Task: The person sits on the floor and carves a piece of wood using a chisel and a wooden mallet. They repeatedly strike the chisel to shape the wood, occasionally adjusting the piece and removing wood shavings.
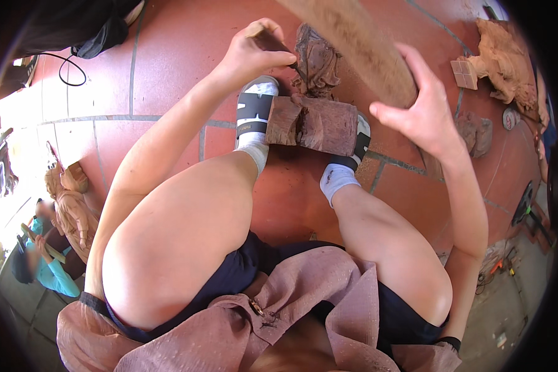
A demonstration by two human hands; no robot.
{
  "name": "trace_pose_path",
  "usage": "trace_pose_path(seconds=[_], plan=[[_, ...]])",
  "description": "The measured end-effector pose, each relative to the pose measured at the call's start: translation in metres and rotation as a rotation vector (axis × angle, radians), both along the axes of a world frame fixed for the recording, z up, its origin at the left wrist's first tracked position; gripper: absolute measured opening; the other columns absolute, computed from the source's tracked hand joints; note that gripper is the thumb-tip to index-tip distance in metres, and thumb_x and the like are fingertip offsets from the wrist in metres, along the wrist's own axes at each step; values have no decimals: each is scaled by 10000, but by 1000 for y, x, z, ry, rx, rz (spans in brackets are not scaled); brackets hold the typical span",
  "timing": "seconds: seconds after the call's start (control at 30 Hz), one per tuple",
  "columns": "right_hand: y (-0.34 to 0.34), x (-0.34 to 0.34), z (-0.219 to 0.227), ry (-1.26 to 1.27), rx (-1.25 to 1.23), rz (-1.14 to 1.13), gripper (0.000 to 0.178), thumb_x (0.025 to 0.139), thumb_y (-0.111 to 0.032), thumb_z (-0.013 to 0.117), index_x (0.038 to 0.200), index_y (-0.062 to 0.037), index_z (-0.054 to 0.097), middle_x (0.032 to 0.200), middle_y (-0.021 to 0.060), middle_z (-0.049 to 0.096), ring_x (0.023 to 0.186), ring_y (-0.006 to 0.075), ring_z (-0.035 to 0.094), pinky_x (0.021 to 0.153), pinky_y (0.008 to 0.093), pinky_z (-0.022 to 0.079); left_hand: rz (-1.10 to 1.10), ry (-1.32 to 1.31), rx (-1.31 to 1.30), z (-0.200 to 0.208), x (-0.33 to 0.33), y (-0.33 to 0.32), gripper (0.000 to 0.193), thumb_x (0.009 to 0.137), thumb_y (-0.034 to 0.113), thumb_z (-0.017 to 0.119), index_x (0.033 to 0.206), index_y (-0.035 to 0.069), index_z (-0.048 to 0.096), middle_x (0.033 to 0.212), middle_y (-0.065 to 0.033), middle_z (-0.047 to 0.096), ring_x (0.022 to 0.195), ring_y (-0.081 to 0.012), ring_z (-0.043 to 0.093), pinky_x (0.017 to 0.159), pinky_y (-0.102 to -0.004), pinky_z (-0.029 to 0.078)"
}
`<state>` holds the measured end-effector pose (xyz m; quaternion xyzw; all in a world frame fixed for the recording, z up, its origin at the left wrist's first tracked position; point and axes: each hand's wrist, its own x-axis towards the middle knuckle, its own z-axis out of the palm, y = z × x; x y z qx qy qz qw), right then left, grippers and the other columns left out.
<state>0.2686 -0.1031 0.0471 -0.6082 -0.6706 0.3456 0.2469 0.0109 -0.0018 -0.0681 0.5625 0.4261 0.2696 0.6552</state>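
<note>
On the tiled floor lies a reddish-brown wood carving (319,59), its squared block end (328,126) between my two sandalled feet and its carved folds beyond. My left hand (252,53) is closed round a dark-handled chisel (271,41), whose lower end slants down to the left side of the carved part. The chisel's edge is too small to make out. My right hand (429,102) grips a thick, pale brown wooden mallet (366,46) that is raised above the carving, to its right. The mallet's far end runs out of the picture at the top.
A lighter carved figure (505,65) lies at the far right, near a brown wood lump (476,133) and a can (511,118). A black cable (73,69) loops at the far left. Another carved figure (73,208) and a person in teal (54,276) are at the left edge.
</note>
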Motion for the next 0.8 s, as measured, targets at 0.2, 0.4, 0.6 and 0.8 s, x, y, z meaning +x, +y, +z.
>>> trace_pose_path(seconds=[0.2, 0.4, 0.6, 0.8], plan=[[38, -9, 25, 28, 113, 37, 752, 644, -101, 775, 1330, -30, 474, 1193, 141, 603, 1114, 215, 575, 966, 340, 443, -68, 88, 51, -9, 14, 24, 356, 679, 68, 816, 913, 55, 549, 763, -57, 633, 651, -144, 662, 561, -277, 558], [63, 1, 15, 66, 252, 39, 717, 622, -153, 817, 1249, -2, 503, 1170, 121, 605, 1116, 179, 552, 974, 347, 425, -38, 103, 102, -12, 12, 12, 318, 730, 40, 780, 908, 65, 517, 777, -57, 648, 681, -126, 668, 585, -239, 544], [63, -6, 32, -340, 131, 95, 636, 700, -135, 744, 1278, -73, 486, 1216, 127, 607, 1148, 260, 575, 980, 375, 435, -102, 264, 266, -1, 25, 7, 333, 699, 99, 807, 903, 48, 549, 753, -20, 615, 672, -97, 604, 629, -264, 507], [51, 7, 22, -489, 104, 55, 701, 681, -51, 694, 1340, -139, 470, 1158, 149, 635, 1054, 295, 629, 897, 374, 492, -117, 287, 453, -4, 33, 9, 453, 659, 206, 803, 1026, 20, 612, 822, -125, 651, 781, -229, 641, 749, -346, 508]])
